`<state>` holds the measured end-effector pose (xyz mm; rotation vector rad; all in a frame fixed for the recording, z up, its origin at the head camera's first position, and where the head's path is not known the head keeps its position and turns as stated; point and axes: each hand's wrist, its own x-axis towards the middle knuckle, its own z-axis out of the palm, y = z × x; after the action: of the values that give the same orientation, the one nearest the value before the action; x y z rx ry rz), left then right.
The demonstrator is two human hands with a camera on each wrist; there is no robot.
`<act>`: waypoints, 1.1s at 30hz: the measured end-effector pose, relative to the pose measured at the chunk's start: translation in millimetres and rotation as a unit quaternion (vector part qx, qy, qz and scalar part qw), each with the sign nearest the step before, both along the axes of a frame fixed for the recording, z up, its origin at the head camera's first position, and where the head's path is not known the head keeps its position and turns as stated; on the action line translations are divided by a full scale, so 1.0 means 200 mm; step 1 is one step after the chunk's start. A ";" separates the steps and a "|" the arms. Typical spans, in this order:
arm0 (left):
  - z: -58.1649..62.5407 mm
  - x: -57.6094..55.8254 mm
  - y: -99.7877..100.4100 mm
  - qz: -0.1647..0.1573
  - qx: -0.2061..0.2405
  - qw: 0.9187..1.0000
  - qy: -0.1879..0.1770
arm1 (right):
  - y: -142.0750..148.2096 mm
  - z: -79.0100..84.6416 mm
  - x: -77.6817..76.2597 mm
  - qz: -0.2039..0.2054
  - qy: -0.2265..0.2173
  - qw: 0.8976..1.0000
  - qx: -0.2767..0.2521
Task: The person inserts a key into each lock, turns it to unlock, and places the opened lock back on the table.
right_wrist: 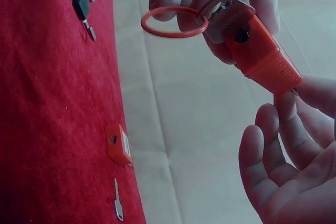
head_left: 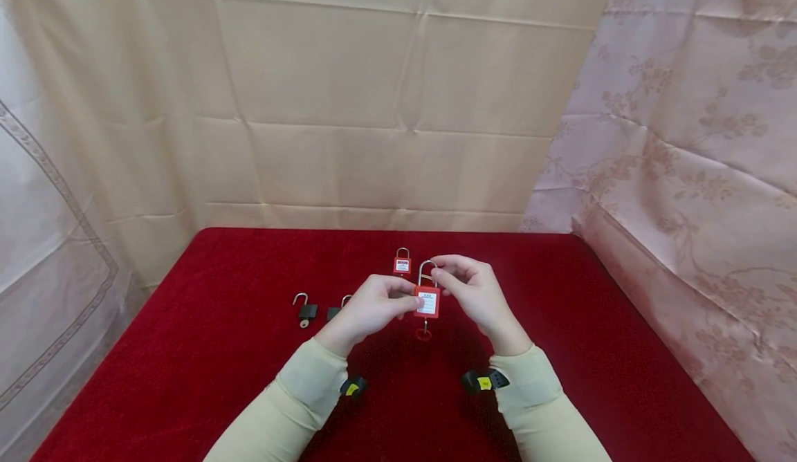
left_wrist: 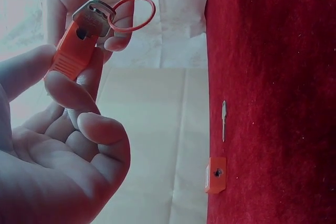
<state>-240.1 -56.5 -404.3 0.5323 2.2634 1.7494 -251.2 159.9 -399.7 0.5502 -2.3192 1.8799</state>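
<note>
A red padlock with a white label is held up over the table by both hands. My left hand pinches its body, the thumb on the label. My right hand pinches the metal shackle near its top right; whether the shackle is latched is hidden. A key with a red ring sits in the padlock's bottom. Behind stands another red padlock with its shackle up, beside a loose key. A black padlock with swung-open shackle and a key lies left; a second black padlock is partly hidden by my left hand.
Red cloth covers the table. A beige curtain hangs behind the far edge, with a patterned pink curtain at the right and a pale one at the left.
</note>
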 end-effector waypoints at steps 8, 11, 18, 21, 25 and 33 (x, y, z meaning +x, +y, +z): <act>0.00 0.00 0.00 -0.001 -0.001 1.000 -0.005 | 0.00 0.00 0.00 -0.005 0.002 1.000 0.008; 0.00 0.00 0.00 -0.001 -0.001 1.000 -0.012 | 0.01 0.00 0.00 -0.003 0.001 1.000 0.006; -0.01 -0.01 0.00 -0.005 -0.006 1.000 -0.018 | 0.01 0.00 0.00 -0.004 -0.006 1.000 0.010; -0.01 -0.01 0.00 -0.006 -0.006 1.000 -0.016 | 0.01 0.01 0.00 -0.003 -0.005 1.000 0.010; -0.01 -0.01 0.01 -0.007 -0.006 1.000 -0.016 | 0.01 0.01 0.00 -0.005 -0.003 1.000 0.009; 0.00 0.01 0.01 -0.011 -0.009 0.999 -0.031 | 0.02 0.02 0.01 -0.009 -0.007 1.000 0.003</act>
<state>-238.9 -54.9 -404.2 0.4895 2.2206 1.7091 -250.1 163.2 -394.8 0.5182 -2.3308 1.8752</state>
